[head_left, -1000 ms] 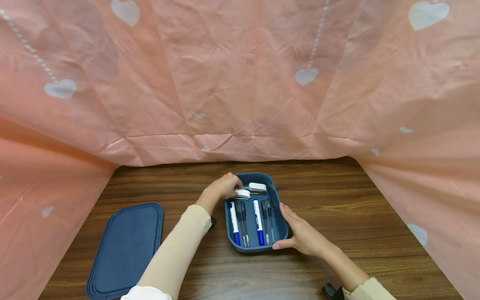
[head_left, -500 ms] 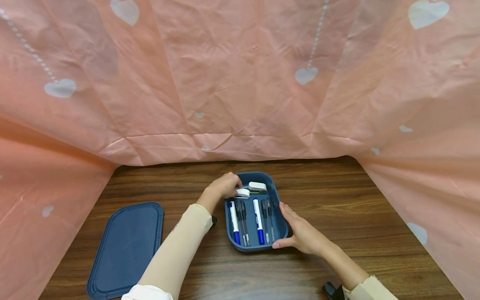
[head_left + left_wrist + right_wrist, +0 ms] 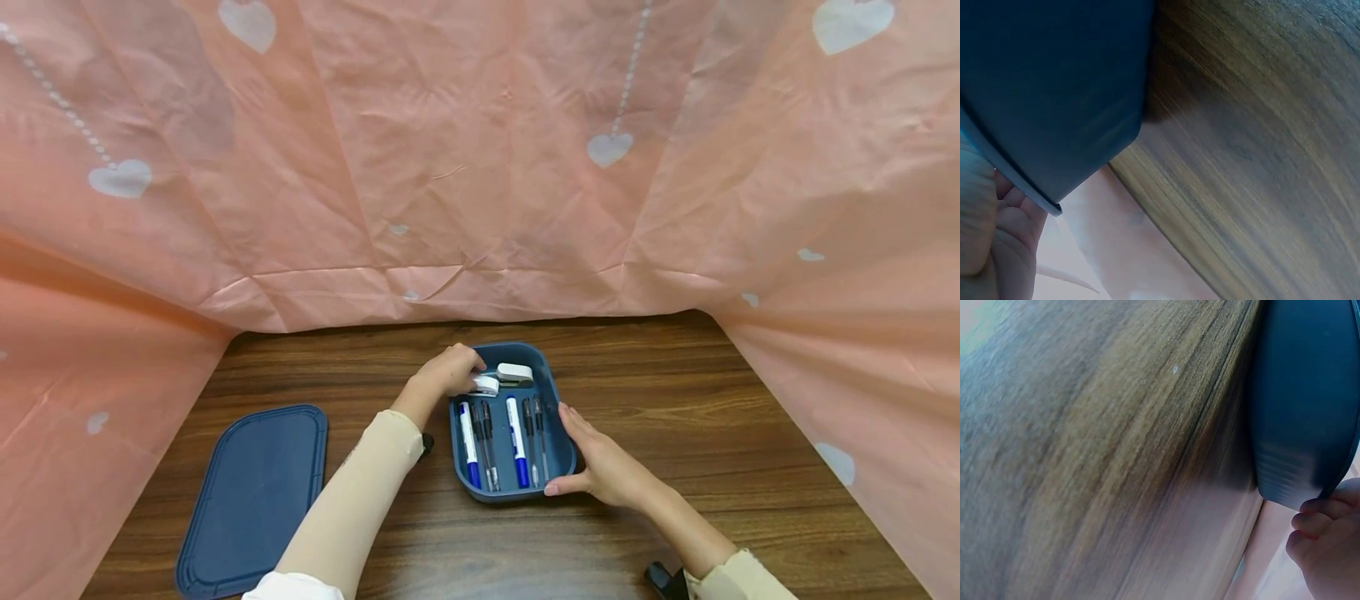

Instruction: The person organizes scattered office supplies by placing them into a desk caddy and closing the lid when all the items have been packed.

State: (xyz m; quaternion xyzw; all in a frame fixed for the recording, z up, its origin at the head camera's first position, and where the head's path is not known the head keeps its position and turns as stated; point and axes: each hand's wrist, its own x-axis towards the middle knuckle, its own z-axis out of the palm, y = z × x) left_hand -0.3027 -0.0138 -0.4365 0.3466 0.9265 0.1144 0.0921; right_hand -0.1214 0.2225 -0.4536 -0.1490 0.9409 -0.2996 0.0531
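A blue box [image 3: 500,492] sits on the wooden table, its top uncovered. My left hand [image 3: 448,371] reaches over its left rim and pinches a small white stapler [image 3: 486,385] at the back left, the fingertips partly hidden. Beside it lies a second white stapler [image 3: 514,373]. Towards the front are two white markers with blue caps, the left marker [image 3: 468,446] and the right marker [image 3: 517,443], each next to clear pens [image 3: 487,446] with black grips. My right hand [image 3: 603,467] rests against the box's right side, fingers extended along it, thumb at the front right corner.
A flat blue lid [image 3: 255,500] lies on the table [image 3: 637,358] to the left of the box, beside my left forearm. Pink cloth [image 3: 480,167] with pale hearts hangs behind the table and along both sides.
The stapler under my left fingers has shifted very slightly to the left. The right hand and the box keep their places.
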